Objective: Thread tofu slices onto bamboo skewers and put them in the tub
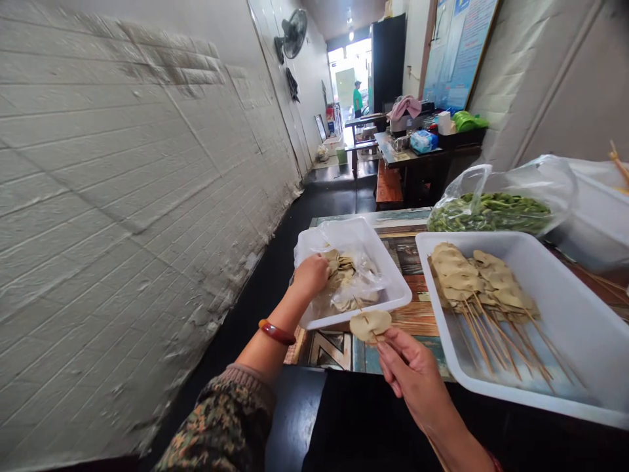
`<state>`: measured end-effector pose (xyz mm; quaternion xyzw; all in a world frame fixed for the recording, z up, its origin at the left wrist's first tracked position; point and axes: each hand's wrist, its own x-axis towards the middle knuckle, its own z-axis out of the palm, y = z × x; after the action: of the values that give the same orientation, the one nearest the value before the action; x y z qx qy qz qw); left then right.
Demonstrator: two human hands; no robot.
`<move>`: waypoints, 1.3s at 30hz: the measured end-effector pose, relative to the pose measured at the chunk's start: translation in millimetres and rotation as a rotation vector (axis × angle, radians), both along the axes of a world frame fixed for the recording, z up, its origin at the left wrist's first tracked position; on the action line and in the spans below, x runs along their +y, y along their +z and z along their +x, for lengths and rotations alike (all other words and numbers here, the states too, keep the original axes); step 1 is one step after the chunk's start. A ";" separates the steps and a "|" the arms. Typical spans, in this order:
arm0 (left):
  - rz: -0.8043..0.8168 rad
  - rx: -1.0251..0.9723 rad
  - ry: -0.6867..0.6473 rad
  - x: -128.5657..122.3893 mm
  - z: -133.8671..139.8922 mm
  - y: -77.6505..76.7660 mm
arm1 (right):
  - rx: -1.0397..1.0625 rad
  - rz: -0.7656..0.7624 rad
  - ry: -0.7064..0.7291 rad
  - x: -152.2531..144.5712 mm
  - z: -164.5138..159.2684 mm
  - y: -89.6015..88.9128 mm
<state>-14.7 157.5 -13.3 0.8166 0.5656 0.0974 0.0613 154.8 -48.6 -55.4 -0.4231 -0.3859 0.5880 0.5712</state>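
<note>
The skewer [364, 318], with at least 1 pale slice [376, 322] on it, is just off the near rim of the small tray [399, 296]. The right hand [413, 367] pinches it between thumb and fingers, just below the slice. The left hand [313, 274] curls over the loose slices [344, 263] inside the small tray; its fingertips are hidden, so I cannot tell whether it grips any.

The slices look light, soft and floppy, perhaps slightly slick, and likely to tear at the hole; the flat middle seems the safest hold. The stick looks thin and stiff, best gripped close under the slice.

Counted: 2 hands, 1 held skewer, 1 small tray, and 1 large tray [572, 328] right of it bearing 2 heaps of loaded skewers [455, 278]. Beyond and right of the small tray sits 1 bag of greens [496, 211]. Loose slices and loaded skewers overlap too much to count.
</note>
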 end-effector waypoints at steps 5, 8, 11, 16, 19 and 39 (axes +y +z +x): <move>-0.002 -0.014 0.016 2.3 0.1 -3.1 | 0.005 -0.012 0.004 0.6 -0.5 -0.3; 0.002 -0.114 0.004 3.1 -2.8 -3.1 | -0.013 -0.002 0.005 -0.6 1.0 -0.2; 0.016 -0.262 0.010 4.2 -6.9 -1.7 | -0.028 -0.010 0.004 -2.4 1.3 -0.6; -0.026 -0.592 0.040 -3.9 -8.6 3.8 | -0.021 -0.016 0.005 -5.3 -0.4 -1.2; -0.115 -0.822 0.026 -22.4 -5.3 8.0 | -0.027 -0.007 -0.003 -7.4 -1.1 0.7; -0.737 -1.713 -0.063 -77.0 2.8 6.8 | -0.036 -0.004 -0.050 0.4 -19.9 10.8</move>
<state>-12.0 80.5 -6.6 0.4101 0.3002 0.4791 0.7156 134.8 -48.2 -44.6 -0.4442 -0.3840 0.5667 0.5780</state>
